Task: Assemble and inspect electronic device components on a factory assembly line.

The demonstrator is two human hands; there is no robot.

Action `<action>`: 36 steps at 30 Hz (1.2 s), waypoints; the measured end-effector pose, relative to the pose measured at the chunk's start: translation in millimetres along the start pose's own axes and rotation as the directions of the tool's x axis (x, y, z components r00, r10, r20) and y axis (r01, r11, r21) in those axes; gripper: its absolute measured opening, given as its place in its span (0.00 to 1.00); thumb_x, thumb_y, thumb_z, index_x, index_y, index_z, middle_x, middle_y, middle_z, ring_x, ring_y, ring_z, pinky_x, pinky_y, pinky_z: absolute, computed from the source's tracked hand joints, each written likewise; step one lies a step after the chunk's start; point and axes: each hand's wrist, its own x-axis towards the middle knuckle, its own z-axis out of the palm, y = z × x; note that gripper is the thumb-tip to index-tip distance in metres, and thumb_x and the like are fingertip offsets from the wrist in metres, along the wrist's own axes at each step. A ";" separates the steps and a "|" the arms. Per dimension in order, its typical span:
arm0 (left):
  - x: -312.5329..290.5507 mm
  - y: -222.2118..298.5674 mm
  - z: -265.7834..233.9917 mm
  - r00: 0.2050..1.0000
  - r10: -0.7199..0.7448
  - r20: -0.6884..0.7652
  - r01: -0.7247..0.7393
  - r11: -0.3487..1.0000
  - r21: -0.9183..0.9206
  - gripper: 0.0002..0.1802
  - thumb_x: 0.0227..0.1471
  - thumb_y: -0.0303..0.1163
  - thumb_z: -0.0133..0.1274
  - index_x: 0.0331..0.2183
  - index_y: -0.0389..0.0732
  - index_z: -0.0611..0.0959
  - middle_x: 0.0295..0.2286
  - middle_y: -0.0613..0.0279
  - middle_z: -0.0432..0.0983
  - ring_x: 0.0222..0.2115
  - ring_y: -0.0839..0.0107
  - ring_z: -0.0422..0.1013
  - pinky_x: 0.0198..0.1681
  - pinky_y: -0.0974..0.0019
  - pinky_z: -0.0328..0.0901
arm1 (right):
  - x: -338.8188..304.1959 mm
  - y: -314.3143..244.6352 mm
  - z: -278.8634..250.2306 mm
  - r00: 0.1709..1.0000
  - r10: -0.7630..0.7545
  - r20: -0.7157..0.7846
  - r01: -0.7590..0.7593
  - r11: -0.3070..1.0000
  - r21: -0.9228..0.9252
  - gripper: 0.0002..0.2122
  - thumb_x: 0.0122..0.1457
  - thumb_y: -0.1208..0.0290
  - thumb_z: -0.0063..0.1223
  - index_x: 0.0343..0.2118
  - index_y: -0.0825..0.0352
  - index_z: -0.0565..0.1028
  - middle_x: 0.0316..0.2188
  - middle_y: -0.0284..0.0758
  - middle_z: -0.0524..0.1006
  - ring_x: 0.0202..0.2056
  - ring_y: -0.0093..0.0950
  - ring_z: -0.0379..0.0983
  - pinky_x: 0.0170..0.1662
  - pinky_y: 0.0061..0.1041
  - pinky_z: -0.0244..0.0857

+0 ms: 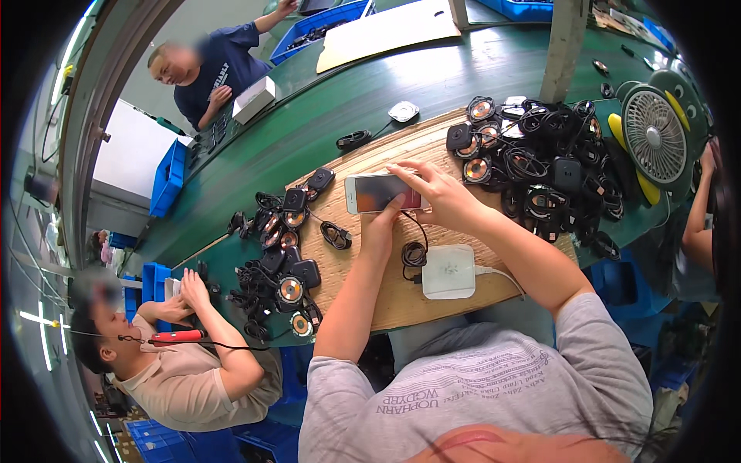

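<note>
A smartphone (374, 193) with a white front frame lies sideways between my hands, above the cardboard. My left hand (380, 224) grips its lower edge, the thumb on the screen. My right hand (441, 194) closes round the right end, fingers over the top edge. Whatever sits behind the phone is hidden. A black cable comes out beneath it and runs down to a coiled bundle (414, 254). That bundle lies against a white square box (449, 272) with rounded corners, which has a white cord on its right side.
Piles of round charger pads with copper coils and black cables lie left (289, 289) and right (540, 158) on the cardboard sheet (370, 297). A fan (654, 135) stands far right. One pad (403, 112) lies on the green table (309, 127). Other people work at left, far left and right.
</note>
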 end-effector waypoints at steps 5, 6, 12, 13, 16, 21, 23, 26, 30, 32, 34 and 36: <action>0.4 -1.8 -1.7 1.000 0.023 0.005 -0.022 1.000 -0.011 0.21 0.54 0.24 0.55 0.51 0.40 0.74 0.42 0.63 0.76 0.40 0.75 0.72 0.43 0.75 0.65 | 0.2 -1.2 2.3 0.999 -0.035 -0.037 0.033 0.998 -0.052 0.46 0.36 0.77 0.65 0.64 0.54 0.59 0.56 0.37 0.66 0.52 0.39 0.68 0.52 0.33 0.68; -0.3 -2.0 -2.3 1.000 0.029 0.009 -0.029 1.000 -0.011 0.21 0.54 0.24 0.55 0.51 0.41 0.74 0.42 0.63 0.76 0.40 0.75 0.72 0.43 0.75 0.65 | 0.0 -1.6 3.0 0.998 -0.047 -0.049 0.044 0.997 -0.068 0.45 0.36 0.76 0.65 0.63 0.54 0.58 0.55 0.38 0.66 0.52 0.39 0.68 0.51 0.34 0.69; -1.4 2.4 2.0 0.999 -0.018 -0.029 0.019 0.999 0.026 0.22 0.54 0.24 0.55 0.51 0.40 0.74 0.42 0.63 0.76 0.41 0.74 0.72 0.43 0.74 0.65 | -1.4 -0.9 4.6 0.999 0.013 -0.038 -0.014 0.999 -0.036 0.43 0.37 0.75 0.66 0.62 0.56 0.61 0.55 0.36 0.67 0.53 0.37 0.67 0.54 0.32 0.65; -1.4 2.2 1.9 1.000 -0.017 -0.026 0.018 1.000 0.021 0.22 0.54 0.24 0.55 0.51 0.40 0.74 0.42 0.63 0.76 0.41 0.74 0.72 0.43 0.74 0.65 | -1.2 -0.9 4.5 0.999 -0.002 -0.049 -0.001 0.999 -0.047 0.43 0.37 0.74 0.66 0.62 0.56 0.61 0.55 0.36 0.67 0.52 0.37 0.68 0.52 0.32 0.66; -1.0 1.0 1.2 1.000 -0.016 -0.017 0.016 1.000 0.005 0.22 0.53 0.24 0.56 0.51 0.40 0.74 0.42 0.62 0.76 0.41 0.74 0.73 0.43 0.75 0.66 | -1.1 -0.4 4.3 0.996 -0.043 -0.078 0.037 0.996 -0.081 0.42 0.39 0.72 0.66 0.62 0.55 0.60 0.53 0.38 0.68 0.49 0.39 0.70 0.48 0.33 0.70; 0.4 1.0 -0.9 1.000 -0.015 -0.004 0.015 1.000 -0.005 0.21 0.54 0.25 0.57 0.50 0.38 0.74 0.41 0.61 0.76 0.40 0.73 0.73 0.41 0.75 0.67 | -0.4 -3.2 1.2 0.999 0.030 -0.038 -0.032 0.998 -0.049 0.41 0.39 0.73 0.66 0.61 0.55 0.61 0.51 0.37 0.69 0.48 0.38 0.71 0.47 0.33 0.69; 3.5 2.5 -4.1 0.999 -0.034 -0.007 0.033 0.997 -0.073 0.20 0.54 0.26 0.57 0.49 0.38 0.74 0.41 0.61 0.77 0.39 0.73 0.74 0.41 0.75 0.67 | 0.6 -2.3 -2.3 0.998 0.057 -0.012 -0.058 0.997 -0.041 0.41 0.38 0.74 0.66 0.61 0.55 0.62 0.51 0.37 0.69 0.47 0.38 0.71 0.47 0.33 0.69; 9.4 5.3 -9.5 0.996 -0.087 -0.010 0.081 0.959 -0.273 0.18 0.53 0.26 0.58 0.47 0.37 0.76 0.39 0.61 0.77 0.38 0.73 0.74 0.39 0.76 0.67 | 2.3 1.5 -6.8 0.989 0.134 0.068 -0.133 0.991 -0.020 0.42 0.36 0.75 0.66 0.60 0.55 0.63 0.51 0.36 0.70 0.45 0.38 0.72 0.47 0.33 0.69; 6.9 6.5 -8.0 0.997 0.004 -0.083 -0.021 0.978 -0.209 0.15 0.53 0.27 0.58 0.44 0.37 0.77 0.37 0.61 0.78 0.37 0.73 0.74 0.38 0.76 0.67 | 0.8 5.5 -4.4 0.996 0.080 0.037 -0.079 0.996 -0.030 0.42 0.35 0.76 0.66 0.60 0.54 0.63 0.50 0.36 0.71 0.45 0.38 0.72 0.46 0.33 0.69; 5.6 7.8 -6.6 0.994 0.036 -0.107 -0.055 0.981 -0.186 0.14 0.53 0.27 0.59 0.43 0.37 0.78 0.36 0.61 0.78 0.36 0.73 0.74 0.38 0.75 0.68 | 0.6 5.1 -4.0 0.998 0.060 0.027 -0.059 0.998 -0.033 0.42 0.35 0.76 0.66 0.60 0.54 0.63 0.50 0.36 0.71 0.45 0.38 0.72 0.46 0.33 0.69; 4.3 10.4 -3.5 0.992 0.042 -0.120 -0.063 0.982 -0.176 0.13 0.53 0.27 0.59 0.41 0.37 0.79 0.36 0.62 0.78 0.36 0.73 0.74 0.37 0.76 0.67 | -0.5 3.6 -4.1 0.998 0.060 0.025 -0.059 0.998 -0.038 0.41 0.37 0.77 0.66 0.60 0.54 0.63 0.50 0.37 0.71 0.45 0.38 0.72 0.47 0.32 0.69; 3.9 11.5 -1.2 0.990 0.047 -0.131 -0.069 0.983 -0.168 0.12 0.52 0.27 0.59 0.40 0.38 0.79 0.35 0.62 0.78 0.35 0.74 0.74 0.37 0.76 0.67 | -0.9 2.5 -5.0 0.998 0.061 0.023 -0.060 0.997 -0.045 0.40 0.39 0.77 0.66 0.60 0.54 0.63 0.51 0.37 0.70 0.45 0.37 0.72 0.47 0.32 0.69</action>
